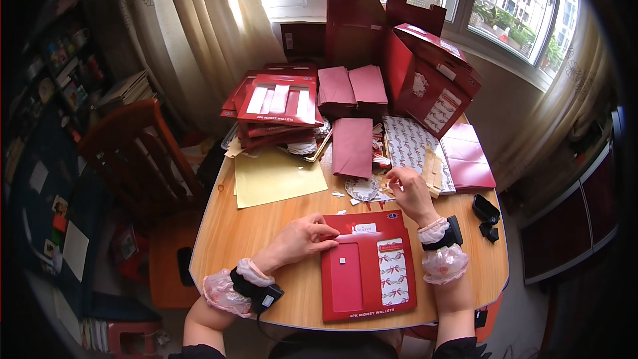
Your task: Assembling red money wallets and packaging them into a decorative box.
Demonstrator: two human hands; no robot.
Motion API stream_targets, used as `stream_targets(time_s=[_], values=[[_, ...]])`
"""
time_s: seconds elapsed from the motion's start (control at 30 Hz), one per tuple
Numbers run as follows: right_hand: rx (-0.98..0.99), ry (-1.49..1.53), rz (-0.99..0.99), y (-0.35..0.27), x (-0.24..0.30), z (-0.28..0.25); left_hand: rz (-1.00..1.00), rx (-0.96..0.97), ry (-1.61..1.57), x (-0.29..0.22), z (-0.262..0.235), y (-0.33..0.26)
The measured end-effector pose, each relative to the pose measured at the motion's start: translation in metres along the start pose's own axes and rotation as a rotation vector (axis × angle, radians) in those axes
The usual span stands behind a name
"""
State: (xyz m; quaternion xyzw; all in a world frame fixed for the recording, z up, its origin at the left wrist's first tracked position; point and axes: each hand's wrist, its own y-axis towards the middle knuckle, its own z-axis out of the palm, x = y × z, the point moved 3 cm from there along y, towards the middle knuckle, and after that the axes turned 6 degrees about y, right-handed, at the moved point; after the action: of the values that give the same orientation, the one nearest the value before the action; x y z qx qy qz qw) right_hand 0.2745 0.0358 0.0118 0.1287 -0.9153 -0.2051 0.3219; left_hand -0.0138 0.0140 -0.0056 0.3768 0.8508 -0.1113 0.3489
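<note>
A red cardboard wallet pack (367, 292) lies flat in front of me, with a pink window on its left and a bow-patterned white strip on its right. A small white square sits on the window, and a white label (363, 229) is at the top. My left hand (302, 242) is closed at the pack's upper left edge, fingertips and thumb on it. Beyond the pack's upper right corner, my right hand (412, 194) has its fingers drawn together in a pinch over small scattered pieces. Whatever it holds is too small to make out. A lacy white paper doily (362, 189) lies beside it.
Red packs (282, 116) are stacked at the back left, above yellow paper (276, 183). Pink envelopes (352, 146) fill the middle. A large red box (432, 80), patterned sheets (409, 146) and a pink-red stack (467, 156) stand right. A black case (486, 209) lies near the right edge.
</note>
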Motion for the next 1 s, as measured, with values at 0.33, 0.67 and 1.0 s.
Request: stream_targets(time_s=[0.33,0.67,1.0], values=[[-0.019,0.093,0.053,0.010,-0.001,-0.003,0.044,-0.040,-0.001,0.004,0.001,0.003],[-0.026,0.267,0.088,0.013,-0.011,0.003,0.051,-0.051,-0.013,0.004,0.001,0.002],[0.020,0.301,0.085,0.018,-0.008,0.002,-0.020,0.013,0.016,0.001,-0.002,0.001]])
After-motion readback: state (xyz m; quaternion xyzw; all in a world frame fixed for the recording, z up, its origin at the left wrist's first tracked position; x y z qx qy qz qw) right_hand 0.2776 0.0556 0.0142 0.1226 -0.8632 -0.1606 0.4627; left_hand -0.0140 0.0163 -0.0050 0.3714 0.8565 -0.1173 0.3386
